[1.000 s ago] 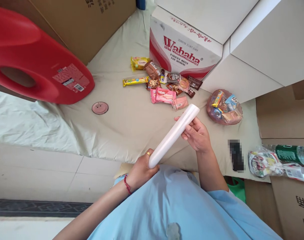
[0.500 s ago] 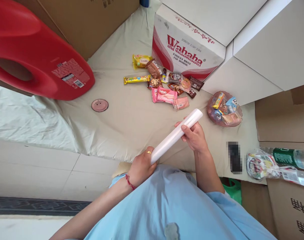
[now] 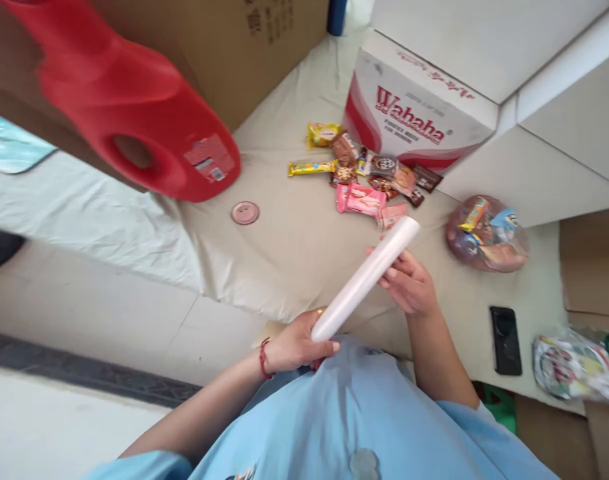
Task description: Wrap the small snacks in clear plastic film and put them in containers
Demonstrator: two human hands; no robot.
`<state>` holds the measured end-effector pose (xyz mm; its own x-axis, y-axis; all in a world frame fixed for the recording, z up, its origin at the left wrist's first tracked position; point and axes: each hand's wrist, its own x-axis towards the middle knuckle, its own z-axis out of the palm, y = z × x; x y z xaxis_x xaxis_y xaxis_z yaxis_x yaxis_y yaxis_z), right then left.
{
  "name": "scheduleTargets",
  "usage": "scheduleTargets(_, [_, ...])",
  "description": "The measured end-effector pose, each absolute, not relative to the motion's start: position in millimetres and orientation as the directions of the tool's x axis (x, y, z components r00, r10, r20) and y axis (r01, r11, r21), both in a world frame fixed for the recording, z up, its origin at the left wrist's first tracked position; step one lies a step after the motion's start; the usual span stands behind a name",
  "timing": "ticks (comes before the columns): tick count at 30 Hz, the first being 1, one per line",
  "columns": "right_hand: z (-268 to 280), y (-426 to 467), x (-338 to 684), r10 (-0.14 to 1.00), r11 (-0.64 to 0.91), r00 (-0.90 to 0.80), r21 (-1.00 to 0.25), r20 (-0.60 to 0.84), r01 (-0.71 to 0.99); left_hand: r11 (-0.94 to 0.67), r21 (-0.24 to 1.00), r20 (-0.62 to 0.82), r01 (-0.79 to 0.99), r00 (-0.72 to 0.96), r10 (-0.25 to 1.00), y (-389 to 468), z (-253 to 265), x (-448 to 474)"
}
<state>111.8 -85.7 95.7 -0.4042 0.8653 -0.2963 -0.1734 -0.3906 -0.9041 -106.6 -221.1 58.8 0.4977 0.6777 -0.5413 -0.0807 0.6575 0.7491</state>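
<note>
A white, glossy roll of plastic film [image 3: 367, 280] slants across in front of my body, its far end up and to the right. My left hand [image 3: 301, 341], with a red string bracelet on the wrist, is closed round the near end of the roll, the thumb laid along its underside. Toward the far end my right hand [image 3: 410, 283] holds the roll from the right, fingers partly hidden behind it. Just beyond the far end lies a pile of wrapped snacks [image 3: 364, 199], with pink, brown and yellow packets.
A pink lid [image 3: 245, 213] lies left on the cloth [image 3: 279, 260]. At left stands a big red jug [image 3: 174, 133]. Behind the snacks is a Wahaha water carton [image 3: 414, 107]. Rightward are a bowl of snacks [image 3: 487, 233], a black phone [image 3: 505, 340] and a plastic-wrapped bundle [image 3: 574, 367].
The view has swung left, so everything sits further right. My left hand has turned, its thumb now extended under the roll. My right thumb has slid off the roll's top to its lower side.
</note>
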Motion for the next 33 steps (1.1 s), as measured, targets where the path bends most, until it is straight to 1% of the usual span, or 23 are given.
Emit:
scheduleTargets(2, [89, -79, 96, 0.864, -0.372, -0.413, -0.918, -0.288, -0.137, 0.659, 0.751, -0.597, -0.039, 0.384, 0.704, -221, 59, -106])
scheduleTargets(4, [83, -72, 83, 0.866, -0.361, -0.397, -0.93, -0.304, -0.074, 0.668, 0.744, -0.626, -0.017, 0.33, 0.707, -222, 58, -107])
scheduleTargets(7, [81, -68, 73, 0.823, -0.39, -0.466, -0.92, -0.324, -0.048, 0.667, 0.744, -0.613, -0.043, 0.354, 0.707, -227, 53, -116])
scheduleTargets(10, [86, -68, 69, 0.746, -0.438, -0.592, -0.894, -0.304, -0.093, 0.661, 0.745, -0.588, -0.087, 0.382, 0.713, -232, 49, -128])
scheduleTargets(12, [89, -69, 64, 0.729, -0.452, -0.622, -0.884, -0.286, -0.123, 0.666, 0.74, -0.595, -0.099, 0.367, 0.715, -234, 48, -133])
scheduleTargets(15, [88, -68, 51, 0.756, -0.467, -0.578, -0.872, -0.308, -0.145, 0.684, 0.724, -0.636, -0.085, 0.298, 0.711, -233, 50, -134])
scheduleTargets(18, [85, -66, 36, 0.792, -0.468, -0.486, -0.879, -0.37, -0.094, 0.699, 0.712, -0.664, -0.069, 0.258, 0.702, -232, 50, -132])
scheduleTargets(20, [83, -65, 31, 0.789, -0.458, -0.476, -0.888, -0.388, -0.036, 0.697, 0.712, -0.654, -0.083, 0.283, 0.702, -234, 48, -133])
scheduleTargets(25, [84, -62, 37, 0.727, -0.435, -0.573, -0.899, -0.378, 0.04, 0.675, 0.718, -0.574, -0.17, 0.404, 0.712, -239, 37, -144])
scheduleTargets(28, [87, -60, 41, 0.674, -0.456, -0.643, -0.89, -0.364, 0.027, 0.663, 0.708, -0.527, -0.242, 0.445, 0.724, -243, 30, -148])
scheduleTargets(33, [91, -59, 42, 0.619, -0.503, -0.709, -0.864, -0.339, -0.026, 0.652, 0.693, -0.501, -0.308, 0.444, 0.743, -246, 25, -148])
